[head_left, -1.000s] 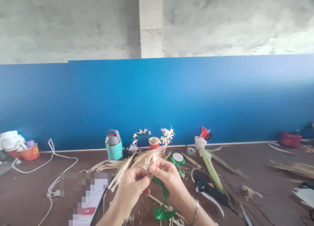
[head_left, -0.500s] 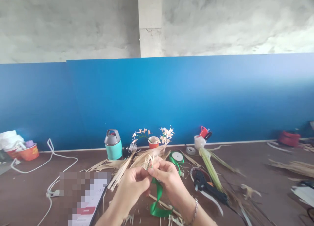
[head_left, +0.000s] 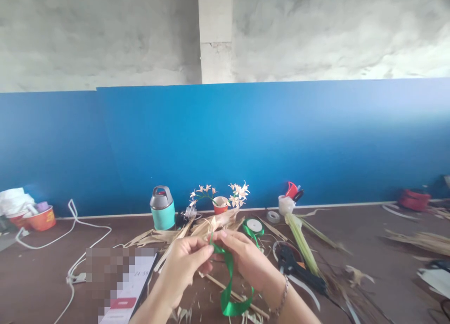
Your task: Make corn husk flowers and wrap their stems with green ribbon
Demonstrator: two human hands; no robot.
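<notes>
My left hand (head_left: 186, 260) and my right hand (head_left: 244, 256) meet at the centre, fingers closed. A small pale husk flower (head_left: 213, 224) stands up between them, its base pinched by my left fingers. From my right fingertips a green ribbon (head_left: 230, 277) runs down and curls above the table. The ribbon spool (head_left: 253, 225) lies just behind my right hand. Further back, a red cup (head_left: 221, 206) holds stems with pale flowers (head_left: 240, 192). Dry husk strips (head_left: 207, 225) lie behind my hands.
A glue gun (head_left: 298, 270) lies right of my right hand, near green husk (head_left: 302, 244). A teal flask (head_left: 163, 209) stands back left. A tablet (head_left: 131, 286) and white cable (head_left: 75, 249) lie left. A white cup (head_left: 286, 205) holds pens; a tape roll (head_left: 273, 216) is beside it.
The flower in my fingers now stands higher and more visible. My right hand has turned flatter, fingers extending left over the ribbon. The ribbon's hanging loop has swung slightly right.
</notes>
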